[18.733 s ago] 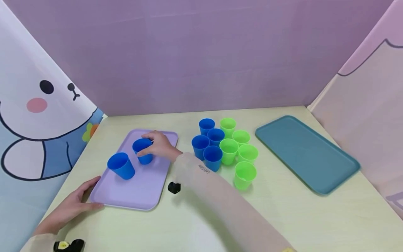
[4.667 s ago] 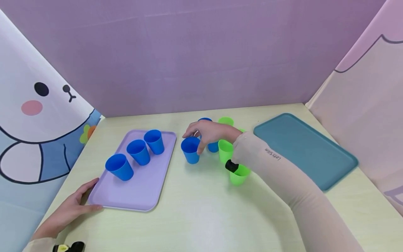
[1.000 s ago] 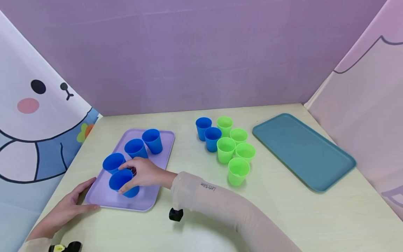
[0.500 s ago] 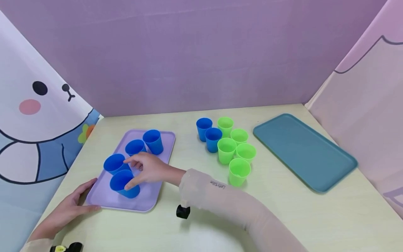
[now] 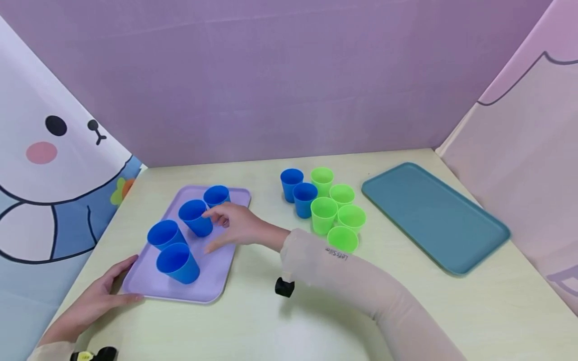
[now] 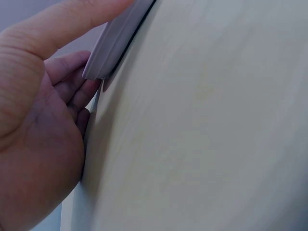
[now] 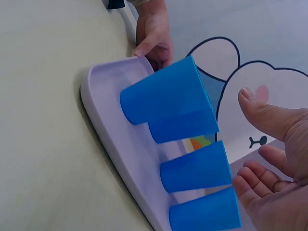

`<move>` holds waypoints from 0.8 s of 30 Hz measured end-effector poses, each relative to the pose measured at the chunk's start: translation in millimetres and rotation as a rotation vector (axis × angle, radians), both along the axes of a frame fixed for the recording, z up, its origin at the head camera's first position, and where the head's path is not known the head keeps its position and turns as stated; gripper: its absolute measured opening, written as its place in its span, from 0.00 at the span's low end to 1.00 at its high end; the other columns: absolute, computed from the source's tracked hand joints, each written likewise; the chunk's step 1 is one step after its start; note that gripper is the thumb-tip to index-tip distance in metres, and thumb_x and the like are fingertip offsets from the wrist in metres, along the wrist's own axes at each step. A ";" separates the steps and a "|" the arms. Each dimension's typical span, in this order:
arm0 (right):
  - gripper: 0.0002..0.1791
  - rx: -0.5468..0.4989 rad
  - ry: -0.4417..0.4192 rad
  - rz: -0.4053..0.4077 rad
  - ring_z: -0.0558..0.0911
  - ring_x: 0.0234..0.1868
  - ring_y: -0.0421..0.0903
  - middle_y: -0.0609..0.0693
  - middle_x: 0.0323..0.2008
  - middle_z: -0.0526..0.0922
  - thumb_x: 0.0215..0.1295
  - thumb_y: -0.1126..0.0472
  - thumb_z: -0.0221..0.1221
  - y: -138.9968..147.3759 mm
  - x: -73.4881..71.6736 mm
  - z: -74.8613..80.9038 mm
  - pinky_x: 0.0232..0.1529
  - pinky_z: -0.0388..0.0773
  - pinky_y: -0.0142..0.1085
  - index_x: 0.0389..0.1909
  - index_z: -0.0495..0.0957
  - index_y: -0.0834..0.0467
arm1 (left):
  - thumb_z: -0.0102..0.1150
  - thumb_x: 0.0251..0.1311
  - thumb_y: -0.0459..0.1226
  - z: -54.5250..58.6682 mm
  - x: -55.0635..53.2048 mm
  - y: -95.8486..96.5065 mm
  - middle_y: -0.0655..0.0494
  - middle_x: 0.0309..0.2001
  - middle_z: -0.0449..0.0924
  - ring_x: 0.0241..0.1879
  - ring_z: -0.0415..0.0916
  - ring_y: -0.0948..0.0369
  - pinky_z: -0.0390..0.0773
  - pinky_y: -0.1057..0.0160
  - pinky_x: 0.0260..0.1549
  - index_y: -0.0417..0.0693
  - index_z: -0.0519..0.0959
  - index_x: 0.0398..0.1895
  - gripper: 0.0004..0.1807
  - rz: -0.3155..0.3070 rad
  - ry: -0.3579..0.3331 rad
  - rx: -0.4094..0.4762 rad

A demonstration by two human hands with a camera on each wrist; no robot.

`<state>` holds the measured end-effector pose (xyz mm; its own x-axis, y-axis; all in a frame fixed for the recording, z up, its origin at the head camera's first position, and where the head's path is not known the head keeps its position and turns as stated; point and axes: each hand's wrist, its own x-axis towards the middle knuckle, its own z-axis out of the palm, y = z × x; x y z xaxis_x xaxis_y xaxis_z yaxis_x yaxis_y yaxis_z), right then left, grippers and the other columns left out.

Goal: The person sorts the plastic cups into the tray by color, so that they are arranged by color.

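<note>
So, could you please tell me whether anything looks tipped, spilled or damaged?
Nothing stands out: the blue cups and green cups all stand upright, on the purple tray or the table, and no spill or damage shows.

My feed shows the surface (image 5: 217, 331) carrying a purple tray (image 5: 207, 288) at 9 o'clock, two blue cups (image 5: 305, 201) at 12, five green cups (image 5: 323, 216) at 1, a teal tray (image 5: 435, 218) between 2 and 3.

1. Purple backdrop (image 5: 289, 80) stood behind the pale table (image 5: 203, 331); faint creases showed.
2. Left panel (image 5: 22, 291) bore a cartoon face (image 5: 67, 140) with pink cheek (image 5: 41, 153), and an orange-and-green motif (image 5: 121, 191).
3. Right panel (image 5: 519, 165), pinkish, carried a dark outline (image 5: 545, 53).
</note>
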<state>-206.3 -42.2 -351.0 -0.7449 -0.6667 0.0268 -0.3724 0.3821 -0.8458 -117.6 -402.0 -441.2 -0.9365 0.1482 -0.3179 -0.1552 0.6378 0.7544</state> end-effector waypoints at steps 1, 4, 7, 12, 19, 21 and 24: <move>0.40 0.005 -0.003 -0.006 0.74 0.49 0.39 0.48 0.50 0.77 0.50 0.57 0.77 2.8 -1.0 1.5 0.55 0.76 0.28 0.65 0.74 0.59 | 0.70 0.59 0.38 0.2 -0.1 -0.1 0.23 0.74 0.37 0.70 0.36 0.25 0.51 0.22 0.58 0.34 0.38 0.78 0.57 0.000 -0.002 0.000; 0.40 0.033 -0.018 -0.039 0.75 0.50 0.39 0.46 0.50 0.77 0.50 0.57 0.77 10.8 -4.0 7.1 0.56 0.76 0.29 0.66 0.74 0.57 | 0.69 0.59 0.38 0.5 -0.3 -0.2 0.23 0.74 0.37 0.70 0.36 0.26 0.50 0.22 0.58 0.34 0.38 0.78 0.57 0.001 -0.010 0.001; 0.40 0.047 -0.031 -0.076 0.75 0.52 0.40 0.47 0.51 0.77 0.50 0.57 0.77 19.5 -7.0 12.3 0.55 0.76 0.27 0.66 0.73 0.56 | 0.69 0.59 0.38 0.1 -0.5 -0.3 0.24 0.74 0.37 0.70 0.36 0.26 0.50 0.21 0.58 0.35 0.38 0.78 0.57 0.002 -0.009 0.006; 0.40 0.038 -0.026 -0.107 0.76 0.54 0.44 0.50 0.52 0.78 0.52 0.59 0.76 35.3 -11.1 17.4 0.57 0.77 0.31 0.67 0.72 0.56 | 0.69 0.59 0.38 -0.8 0.2 -1.2 0.24 0.74 0.37 0.70 0.35 0.26 0.49 0.21 0.58 0.35 0.38 0.78 0.57 0.003 -0.006 0.013; 0.39 0.048 -0.016 -0.130 0.76 0.55 0.46 0.50 0.53 0.77 0.53 0.60 0.75 59.3 -20.2 21.1 0.57 0.76 0.31 0.67 0.72 0.56 | 0.70 0.59 0.37 -0.8 0.0 -1.1 0.24 0.74 0.37 0.70 0.35 0.26 0.49 0.22 0.59 0.35 0.38 0.78 0.57 0.005 -0.007 0.021; 0.39 0.041 -0.017 -0.131 0.76 0.55 0.47 0.51 0.53 0.77 0.53 0.60 0.75 66.6 -22.9 22.5 0.59 0.76 0.32 0.67 0.72 0.57 | 0.70 0.59 0.38 -1.0 -0.2 -0.9 0.24 0.74 0.37 0.70 0.35 0.26 0.49 0.22 0.59 0.35 0.38 0.78 0.57 0.007 -0.010 0.021; 0.40 0.026 -0.016 -0.138 0.76 0.55 0.47 0.51 0.53 0.78 0.52 0.62 0.76 77.4 -27.3 24.4 0.60 0.75 0.34 0.67 0.72 0.59 | 0.70 0.59 0.37 -0.9 -0.4 -0.7 0.24 0.74 0.37 0.70 0.35 0.26 0.49 0.22 0.59 0.34 0.38 0.78 0.57 0.007 -0.011 0.021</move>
<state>-233.7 35.2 -326.6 -0.8298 -0.5580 -0.0016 -0.3013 0.4504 -0.8405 -118.0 -402.6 -442.1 -0.9340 0.1483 -0.3251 -0.1680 0.6205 0.7660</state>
